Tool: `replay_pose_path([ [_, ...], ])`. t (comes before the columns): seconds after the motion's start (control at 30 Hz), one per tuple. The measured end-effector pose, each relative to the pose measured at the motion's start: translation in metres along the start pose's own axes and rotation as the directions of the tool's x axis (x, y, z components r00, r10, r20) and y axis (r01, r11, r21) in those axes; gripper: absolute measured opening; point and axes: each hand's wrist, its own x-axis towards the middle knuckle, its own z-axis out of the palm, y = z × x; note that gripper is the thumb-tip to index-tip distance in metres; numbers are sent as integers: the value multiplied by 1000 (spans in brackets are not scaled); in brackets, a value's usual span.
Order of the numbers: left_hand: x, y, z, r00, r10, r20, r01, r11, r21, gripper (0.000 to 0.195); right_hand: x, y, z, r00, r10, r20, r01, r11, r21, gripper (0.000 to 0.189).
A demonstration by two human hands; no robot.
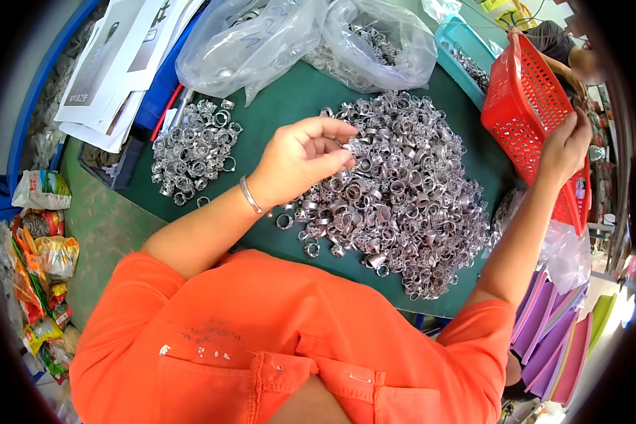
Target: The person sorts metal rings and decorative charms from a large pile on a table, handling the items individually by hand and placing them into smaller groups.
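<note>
My left hand (305, 151) reaches over the left side of a large heap of metal rings (397, 196). Its thumb and fingers are curled at the heap, with metal pieces showing at the fingertips. Whether it holds one of them I cannot tell. Off to the right, my right hand (564, 143) is at the near rim of a red perforated plastic basket (519, 106), fingers bent. Its fingertips are partly hidden, so a hold on the rim or on a small piece cannot be made out. A smaller group of metal rings (196, 148) lies on the green tabletop (275, 93) to the left.
Clear plastic bags (249, 47) with metal pieces stand at the back. A turquoise basket (466, 58) sits beside the red one. Printed sheets (111, 63) and a grey bin (114, 161) are at the left. Another person's arm (562, 66) shows behind the red basket.
</note>
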Motion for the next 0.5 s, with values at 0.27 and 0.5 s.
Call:
replay_pose_path([
  [0.27, -8, -7, -7, 993, -106, -42, 99, 984, -149, 29, -94, -92, 20, 798, -405, 447, 35, 771, 635, 19],
  [0.5, -10, -6, -5, 988, -151, -28, 144, 975, -168, 28, -147, -145, 2, 544, -593, 594, -57, 680, 731, 17],
])
